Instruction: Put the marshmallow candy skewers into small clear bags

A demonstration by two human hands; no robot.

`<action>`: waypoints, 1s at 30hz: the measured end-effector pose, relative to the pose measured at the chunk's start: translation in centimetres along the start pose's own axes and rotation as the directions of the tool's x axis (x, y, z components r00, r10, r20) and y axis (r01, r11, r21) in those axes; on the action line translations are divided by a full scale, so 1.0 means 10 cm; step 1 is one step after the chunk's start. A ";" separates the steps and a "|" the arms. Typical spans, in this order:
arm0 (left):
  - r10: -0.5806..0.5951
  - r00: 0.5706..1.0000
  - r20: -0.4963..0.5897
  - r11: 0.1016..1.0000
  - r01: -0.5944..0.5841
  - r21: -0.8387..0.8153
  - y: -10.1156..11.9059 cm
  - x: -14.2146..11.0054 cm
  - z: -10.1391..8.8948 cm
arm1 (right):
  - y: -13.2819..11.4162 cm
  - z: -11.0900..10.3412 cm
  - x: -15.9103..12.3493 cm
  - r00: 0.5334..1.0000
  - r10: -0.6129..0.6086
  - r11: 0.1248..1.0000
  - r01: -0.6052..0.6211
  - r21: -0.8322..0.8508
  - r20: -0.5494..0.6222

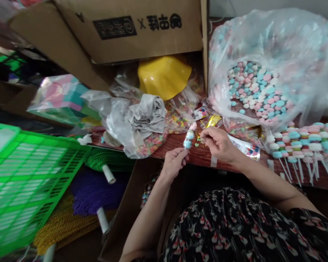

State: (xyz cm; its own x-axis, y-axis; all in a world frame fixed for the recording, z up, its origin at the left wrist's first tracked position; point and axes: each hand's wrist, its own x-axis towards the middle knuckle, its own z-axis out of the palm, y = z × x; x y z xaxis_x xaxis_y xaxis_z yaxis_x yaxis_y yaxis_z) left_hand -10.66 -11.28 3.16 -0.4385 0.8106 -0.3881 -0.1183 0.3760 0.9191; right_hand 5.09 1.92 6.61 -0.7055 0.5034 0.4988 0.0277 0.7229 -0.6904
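My left hand (175, 162) is closed round the lower end of a marshmallow skewer (189, 137), pale blue and white in a clear wrapper, its tip pointing up and away. Close to its right, my right hand (217, 143) is closed in a pinch; what is between the fingertips is too small to make out. Behind that hand lies a bundle of gold twist ties (213, 120). Small gold and green bits (197, 144) lie on the table between the hands. A printed wrapper (246, 147) lies partly under my right forearm.
A clear bag of pastel marshmallows (258, 91) stands at the right, with several finished skewers (306, 143) before it. Bagged gummy rings (150, 143), a grey cloth (147, 113) and a yellow bowl (164, 77) sit before a cardboard box (164, 47). A green crate (30, 189) stands left.
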 end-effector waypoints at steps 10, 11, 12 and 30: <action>0.272 0.908 0.320 0.951 -0.304 0.055 0.34 0.22 1.14 | 0.16 -0.44 -0.66 0.975 -0.076 0.886 -0.030 -0.464 -0.207; 0.275 0.896 0.347 0.948 -0.314 0.059 0.34 0.23 1.20 | 0.19 -0.50 -0.72 0.976 -0.073 0.869 -0.039 -0.493 -0.206; 0.281 0.885 0.372 0.944 -0.325 0.062 0.33 0.23 1.25 | 0.22 -0.56 -0.77 0.976 -0.067 0.863 -0.047 -0.503 -0.207; 0.321 0.839 0.440 0.890 -0.426 0.161 0.29 0.25 1.54 | 0.28 -0.72 -0.98 0.910 0.036 0.926 -0.186 -0.329 -0.413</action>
State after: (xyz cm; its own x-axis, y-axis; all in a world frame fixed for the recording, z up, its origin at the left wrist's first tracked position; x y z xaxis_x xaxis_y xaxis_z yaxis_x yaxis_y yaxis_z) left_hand 1.61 -1.28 3.78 -0.0138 0.9981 -0.0606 0.2250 0.0621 0.9724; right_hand 17.18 2.44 3.56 -0.3486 0.6797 0.6454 0.3895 0.7314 -0.5598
